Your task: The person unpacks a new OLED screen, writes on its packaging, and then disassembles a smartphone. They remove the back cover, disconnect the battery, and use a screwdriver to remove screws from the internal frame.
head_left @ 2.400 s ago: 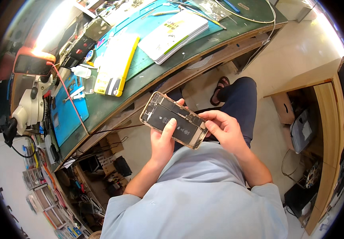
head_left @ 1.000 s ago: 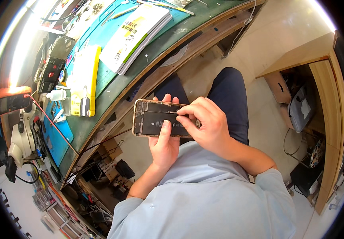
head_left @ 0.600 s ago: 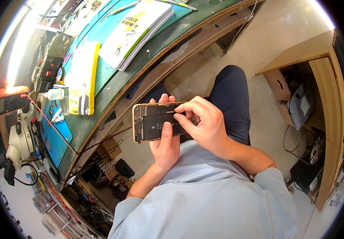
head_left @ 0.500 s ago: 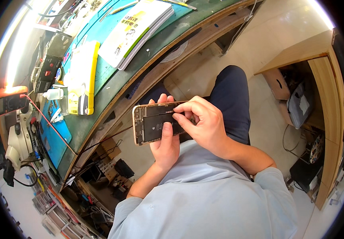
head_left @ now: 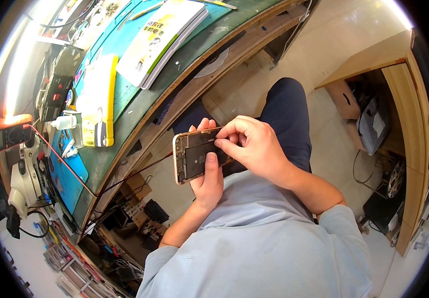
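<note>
An opened smartphone [head_left: 179, 141] with a gold-coloured frame is held level above my lap, its inside facing up. A black battery [head_left: 197, 160] fills much of it. My left hand [head_left: 208, 183] grips the phone, thumb pressed on the battery, fingers round the far edge. Over the phone's right end, my right hand [head_left: 259, 148] is closed in a pinch, thumb and forefinger together at the inner parts. Whatever is between those fingertips is too small or hidden to make out.
The curved green workbench [head_left: 174, 74] runs along the left and far side. On it lie a white box [head_left: 157, 42], a yellow-and-white pack [head_left: 99, 102] and a small bottle [head_left: 64, 122]. An orange meter [head_left: 9, 133] stands far left, its red lead crossing the bench edge. A wooden cabinet [head_left: 395, 99] is at right.
The phone has shifted slightly right and tilted a little, with both hands keeping their hold. The view has turned slightly, so the bench items sit a bit differently.
</note>
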### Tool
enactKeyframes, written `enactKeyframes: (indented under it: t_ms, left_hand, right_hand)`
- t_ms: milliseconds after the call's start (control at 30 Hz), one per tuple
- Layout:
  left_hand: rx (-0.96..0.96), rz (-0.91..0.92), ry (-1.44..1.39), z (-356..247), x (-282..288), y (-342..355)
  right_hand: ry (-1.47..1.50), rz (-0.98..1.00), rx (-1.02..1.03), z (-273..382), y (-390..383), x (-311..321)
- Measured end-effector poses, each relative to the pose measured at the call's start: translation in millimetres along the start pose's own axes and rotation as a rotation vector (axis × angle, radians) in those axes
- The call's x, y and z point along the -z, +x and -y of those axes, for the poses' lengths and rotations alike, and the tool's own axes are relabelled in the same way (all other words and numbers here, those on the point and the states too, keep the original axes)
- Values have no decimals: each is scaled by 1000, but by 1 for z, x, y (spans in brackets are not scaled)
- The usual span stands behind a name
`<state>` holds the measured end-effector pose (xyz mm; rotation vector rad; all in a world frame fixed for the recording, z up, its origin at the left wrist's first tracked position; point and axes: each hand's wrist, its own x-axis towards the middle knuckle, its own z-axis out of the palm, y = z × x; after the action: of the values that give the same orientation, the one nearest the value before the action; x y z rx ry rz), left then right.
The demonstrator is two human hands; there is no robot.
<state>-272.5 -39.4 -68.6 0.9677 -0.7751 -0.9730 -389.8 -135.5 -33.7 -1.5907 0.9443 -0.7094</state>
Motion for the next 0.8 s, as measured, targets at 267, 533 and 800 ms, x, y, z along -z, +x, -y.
enactKeyframes:
  t_ms: [267, 533, 800]
  left_hand:
    - [66, 7, -65, -2, -4, 0]
    - [121, -34, -150, -10, -8, 4]
    - [147, -62, -277, -18, -12, 5]
  right_hand:
    - [45, 77, -74, -6, 4, 10]
    - [10, 13, 79, -8, -1, 3]
    - [-74, -161, 293, -8, -10, -16]
